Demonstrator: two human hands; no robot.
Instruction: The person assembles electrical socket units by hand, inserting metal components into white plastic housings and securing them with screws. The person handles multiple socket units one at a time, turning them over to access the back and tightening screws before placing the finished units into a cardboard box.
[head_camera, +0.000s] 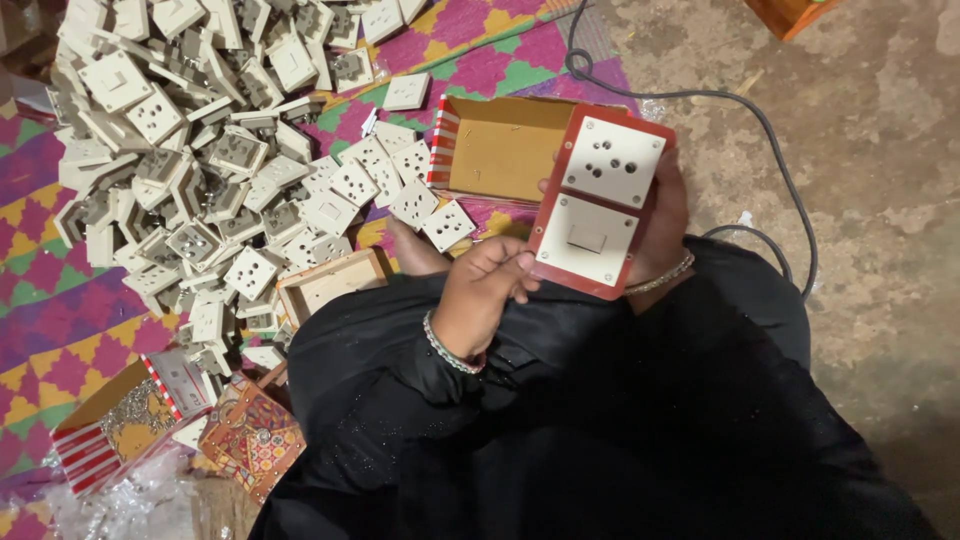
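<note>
a red plate (598, 205) at centre frame is clamped between left hand (483, 293) fingers below and right hand (664, 222) behind.

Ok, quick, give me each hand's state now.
Left hand: closed on the red switch-and-socket board's lower edge.
Right hand: holding that board from behind.

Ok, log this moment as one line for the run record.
left hand: pinching lower edge of red switch plate | right hand: supporting plate from behind | socket pile: on mat, left | open cardboard box: behind plate
</note>
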